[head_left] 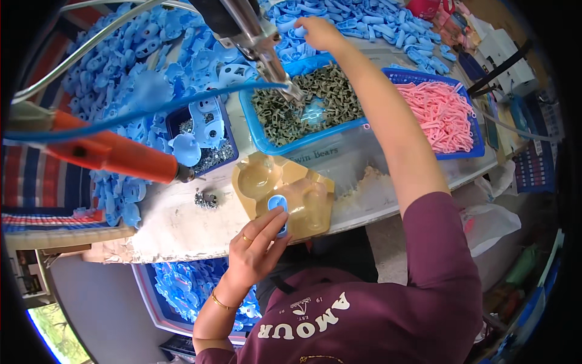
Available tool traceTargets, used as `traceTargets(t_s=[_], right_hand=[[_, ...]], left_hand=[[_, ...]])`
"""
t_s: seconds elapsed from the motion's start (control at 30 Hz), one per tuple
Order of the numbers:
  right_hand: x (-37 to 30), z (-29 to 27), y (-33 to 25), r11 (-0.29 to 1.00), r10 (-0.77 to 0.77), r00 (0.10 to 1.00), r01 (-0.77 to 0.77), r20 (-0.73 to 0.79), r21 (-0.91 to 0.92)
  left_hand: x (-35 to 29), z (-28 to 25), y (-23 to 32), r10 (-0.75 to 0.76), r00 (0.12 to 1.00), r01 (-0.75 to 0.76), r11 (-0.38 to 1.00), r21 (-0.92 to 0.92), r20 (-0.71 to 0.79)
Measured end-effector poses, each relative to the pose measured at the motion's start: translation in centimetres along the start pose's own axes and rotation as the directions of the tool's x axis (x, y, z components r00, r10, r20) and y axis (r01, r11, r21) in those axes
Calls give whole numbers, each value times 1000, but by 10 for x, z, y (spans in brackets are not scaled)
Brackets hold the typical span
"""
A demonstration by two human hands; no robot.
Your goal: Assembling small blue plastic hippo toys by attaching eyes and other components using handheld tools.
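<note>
My left hand (257, 246) is closed around a small oval blue plastic piece (277, 202) at the near edge of the table. The piece is held over a tan moulded fixture (318, 182) with rounded hollows. Stretched out to the far side, my right hand (319, 33) touches a heap of blue plastic parts (382, 21). Its fingers are bent together, and whatever is between them is hidden. Under my right forearm stands a light-blue tray (260, 142) of small dark olive parts (279, 121).
An orange power screwdriver (112, 151) hangs at the left, and a metal-tipped tool (260, 42) hangs over the tray. A dark-blue bin (227, 159) holds screws. Pink strips (433, 112) fill a blue basket (476, 145). Blue shells (112, 79) are heaped left; loose screws (206, 199) lie nearby.
</note>
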State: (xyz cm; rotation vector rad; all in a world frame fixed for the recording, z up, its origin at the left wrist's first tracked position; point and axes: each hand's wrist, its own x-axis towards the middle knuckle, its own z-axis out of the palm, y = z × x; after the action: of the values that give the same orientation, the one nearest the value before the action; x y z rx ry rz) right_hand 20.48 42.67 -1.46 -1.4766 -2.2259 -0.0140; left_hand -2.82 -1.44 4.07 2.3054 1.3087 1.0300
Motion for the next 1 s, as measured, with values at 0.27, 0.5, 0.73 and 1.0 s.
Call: traceTargets(t_s=[0.27, 0.5, 0.73, 1.0], right_hand=[[20, 32, 28, 777, -231, 973, 202, 28, -596], [-9, -44, 35, 764, -108, 980, 190, -169, 616], [7, -60, 129, 952, 286, 793, -174, -538, 251], [-1, -78, 155, 983, 149, 932, -175, -332, -50]], left_hand=[[2, 4, 1, -28, 1000, 29, 999, -35, 13], [-11, 2, -8, 55, 998, -52, 984, 171, -12], [-19, 19, -24, 137, 990, -139, 952, 274, 27], [-21, 25, -23, 109, 994, -103, 963, 248, -11]])
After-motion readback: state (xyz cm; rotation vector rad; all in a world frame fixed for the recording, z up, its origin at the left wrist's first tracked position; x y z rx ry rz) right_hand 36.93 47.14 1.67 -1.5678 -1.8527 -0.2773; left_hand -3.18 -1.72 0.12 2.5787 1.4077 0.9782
